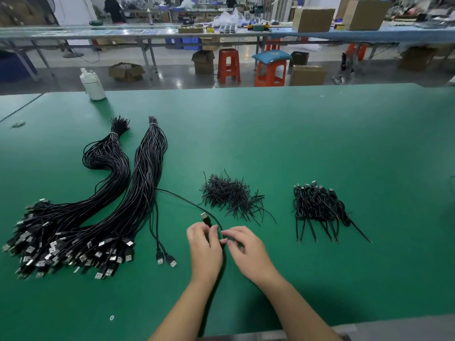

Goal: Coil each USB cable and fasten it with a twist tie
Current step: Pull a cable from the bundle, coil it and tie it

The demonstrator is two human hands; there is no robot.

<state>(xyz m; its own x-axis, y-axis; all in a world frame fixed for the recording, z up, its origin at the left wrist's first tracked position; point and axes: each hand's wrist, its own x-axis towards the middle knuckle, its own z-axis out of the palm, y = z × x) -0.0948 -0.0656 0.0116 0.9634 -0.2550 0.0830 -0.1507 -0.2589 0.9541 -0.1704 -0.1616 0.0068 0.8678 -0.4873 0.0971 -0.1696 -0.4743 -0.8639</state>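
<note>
Cable in hand: a thin black USB cable (187,201) runs from the lower centre of the frame up-left to the two large bundles of black USB cables (103,205).
Left hand (204,244): fingers curl round the cable just below its silver plug (205,217).
Right hand (242,244): fingers bent beside the left; whether they pinch the cable I cannot tell.
Good coiling: likely keep loops even and small, held firmly.
Next need: the loose heap of black twist ties (231,195), centre.
Finished pile: tied black coils (320,203), right.
</note>
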